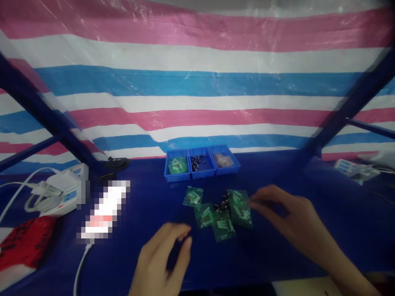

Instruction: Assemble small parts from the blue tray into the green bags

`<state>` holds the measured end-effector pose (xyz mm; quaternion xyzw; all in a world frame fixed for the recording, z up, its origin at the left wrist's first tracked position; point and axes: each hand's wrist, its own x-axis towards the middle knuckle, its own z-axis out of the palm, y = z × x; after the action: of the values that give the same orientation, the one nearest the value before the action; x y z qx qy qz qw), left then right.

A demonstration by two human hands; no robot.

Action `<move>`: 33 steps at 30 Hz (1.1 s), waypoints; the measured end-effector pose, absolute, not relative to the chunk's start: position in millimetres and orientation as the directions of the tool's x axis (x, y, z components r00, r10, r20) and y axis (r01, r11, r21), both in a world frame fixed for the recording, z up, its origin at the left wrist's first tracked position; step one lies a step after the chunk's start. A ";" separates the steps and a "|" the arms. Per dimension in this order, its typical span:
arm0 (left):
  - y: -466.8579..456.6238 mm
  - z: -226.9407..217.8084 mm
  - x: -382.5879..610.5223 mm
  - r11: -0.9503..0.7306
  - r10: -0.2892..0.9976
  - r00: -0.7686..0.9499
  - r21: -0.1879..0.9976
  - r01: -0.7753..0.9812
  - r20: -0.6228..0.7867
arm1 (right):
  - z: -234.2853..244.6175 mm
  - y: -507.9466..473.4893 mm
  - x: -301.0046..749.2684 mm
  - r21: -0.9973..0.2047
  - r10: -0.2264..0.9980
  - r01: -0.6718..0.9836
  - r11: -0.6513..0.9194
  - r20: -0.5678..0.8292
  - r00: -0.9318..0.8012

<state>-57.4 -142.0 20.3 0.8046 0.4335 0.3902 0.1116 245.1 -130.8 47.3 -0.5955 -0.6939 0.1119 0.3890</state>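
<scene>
My left hand (162, 259) is held over the near side of the blue table, thumb and fingers curved and apart, nothing between them. Just right of it lie small green plastic bags with pale strips inside: a front bag (224, 226), a middle bag (204, 216) and a back bag (193, 196). At the right edge of a larger green plastic bag (240, 209), my right hand (286, 218) pinches with thumb and forefinger. Small dark cylindrical parts (220, 205) lie in a loose pile among the bags, partly covered by them.
Behind the bags stand three joined blue trays (202, 174), holding green bags, dark parts and clear packets. On the left are a white power strip (69, 197), a lit phone (106, 209) on a cable, and red cloth (29, 240). Another white plug block (354, 170) sits far right.
</scene>
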 end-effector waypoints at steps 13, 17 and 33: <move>-20.4 49.4 8.2 -0.557 0.794 0.535 -0.009 0.831 0.289 | 35.0 14.3 214.5 -0.163 0.666 0.707 0.688 0.530 -0.525; 2.4 30.7 7.6 -0.482 0.798 0.422 0.035 0.875 0.430 | 29.8 44.2 205.2 -0.098 0.698 0.776 0.623 0.517 -0.495; -2.4 10.0 0.6 -0.618 0.697 0.513 0.058 0.784 0.502 | 17.2 -97.3 268.7 0.031 0.572 0.650 0.760 0.443 -0.690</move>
<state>0.6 -2.4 10.0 0.8651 0.4279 0.2462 -0.0885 268.7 -97.3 17.2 -0.3340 -0.9146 -0.0929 0.2083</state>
